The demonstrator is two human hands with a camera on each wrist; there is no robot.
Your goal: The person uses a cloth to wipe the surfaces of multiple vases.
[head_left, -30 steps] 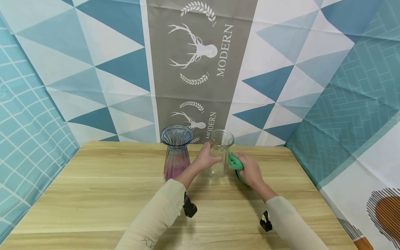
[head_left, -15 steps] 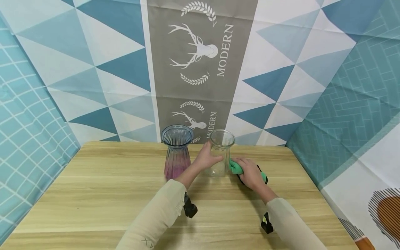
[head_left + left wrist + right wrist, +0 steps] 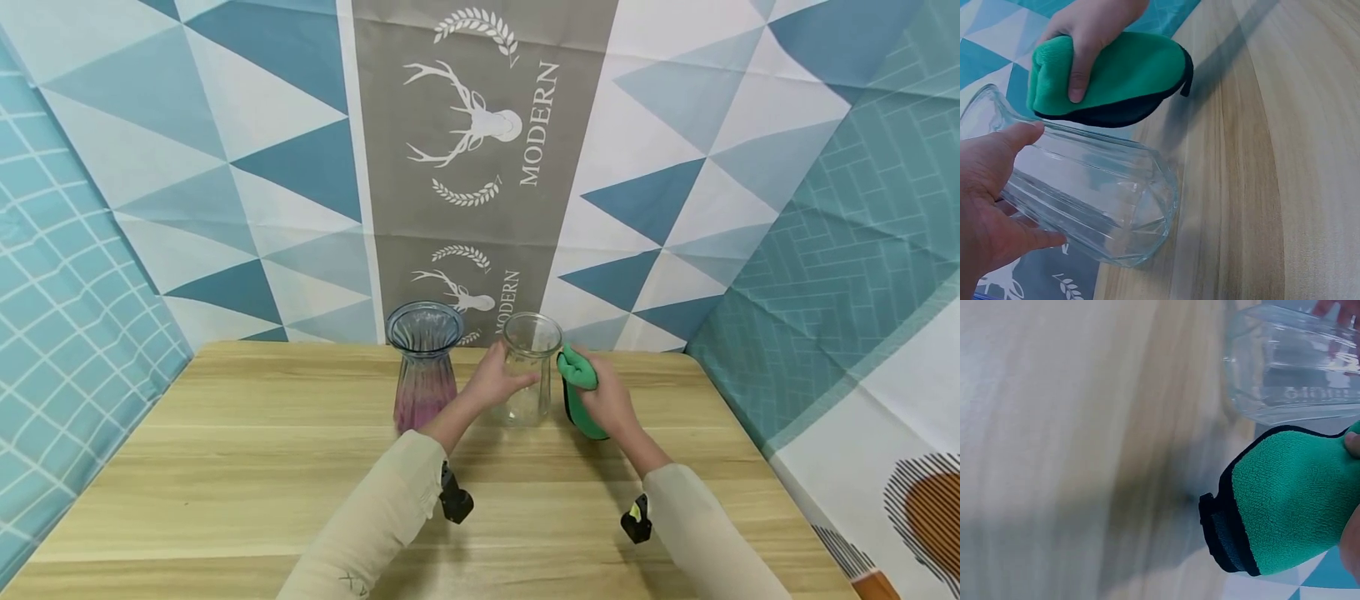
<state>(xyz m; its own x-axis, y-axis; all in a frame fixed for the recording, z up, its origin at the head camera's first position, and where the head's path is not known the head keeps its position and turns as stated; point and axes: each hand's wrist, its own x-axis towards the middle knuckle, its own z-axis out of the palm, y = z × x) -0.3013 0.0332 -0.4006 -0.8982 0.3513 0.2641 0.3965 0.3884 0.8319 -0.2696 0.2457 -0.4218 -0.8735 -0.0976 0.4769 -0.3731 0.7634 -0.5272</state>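
Observation:
A clear glass vase (image 3: pixel 527 410) stands upright near the back of the wooden table. My left hand (image 3: pixel 493 380) grips it from its left side, thumb at the front; in the left wrist view the fingers spread round its upper body (image 3: pixel 1085 181). On the vase's right, my right hand (image 3: pixel 611 402) pinches a folded green cloth (image 3: pixel 578 371) with black edging. The cloth's top bunches below the vase rim, and its loose end hangs down. In the right wrist view the green cloth (image 3: pixel 1291 500) fills the lower right, its black edge close to the glass.
A ribbed glass vase (image 3: pixel 424 387), blue above and pink below, stands left of my left hand. Patterned fabric (image 3: pixel 465 167) hangs behind the table (image 3: pixel 247 467). Black wrist cameras (image 3: pixel 455 498) sit under both sleeves.
My right hand has lowered the cloth along the vase's right side, then raised it closer to the rim, its loose end now hanging down. The left hand and both vases stay put.

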